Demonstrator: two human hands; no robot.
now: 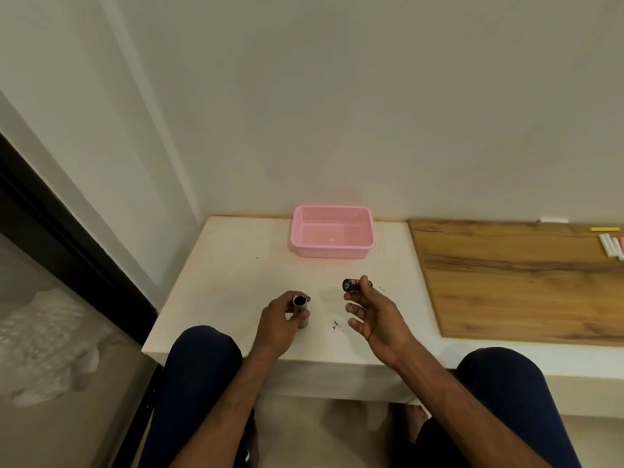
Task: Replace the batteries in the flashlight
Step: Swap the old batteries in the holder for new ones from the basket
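Two hands are in view: the left hand [277,327] wraps one flashlight body [300,310], its open end up, and the right hand [373,319] pinches one small dark cylinder [353,285], whether battery or cap I cannot tell. Beyond both hands one pink basket [332,253] sits on the one pale worktop [233,275], and to the right of the right hand lies one wooden board [506,282]. At the board's far right corner there is one yellow stick [604,229] and a small cluster of white and pink sticks [611,244], about three or four, too small to count surely.
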